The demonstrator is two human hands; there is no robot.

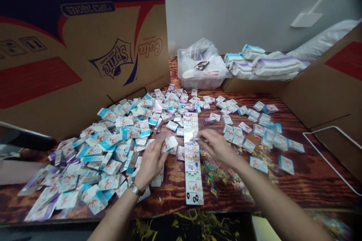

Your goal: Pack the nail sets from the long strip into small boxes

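Observation:
My left hand [150, 161], with a metal watch at its wrist, grips a small white and blue printed box [170, 143] between thumb and fingers. The box's end flap looks raised. My right hand [217, 147] reaches over a long printed strip [193, 175] of nail pictures, its fingers pinched together. Something pale or clear may be at those fingertips, too small to name. Under and beside my right forearm lie clear packets [210, 171] with bright bits inside. A big heap of similar small boxes [110, 143] spreads left of my left hand.
More small boxes [266, 131] are scattered at the right. A large cardboard carton [85, 45] stands at the back left, another carton [325, 94] at the right. A plastic-lined tub [202, 83] and stacked wrapped packs [274, 66] sit at the back.

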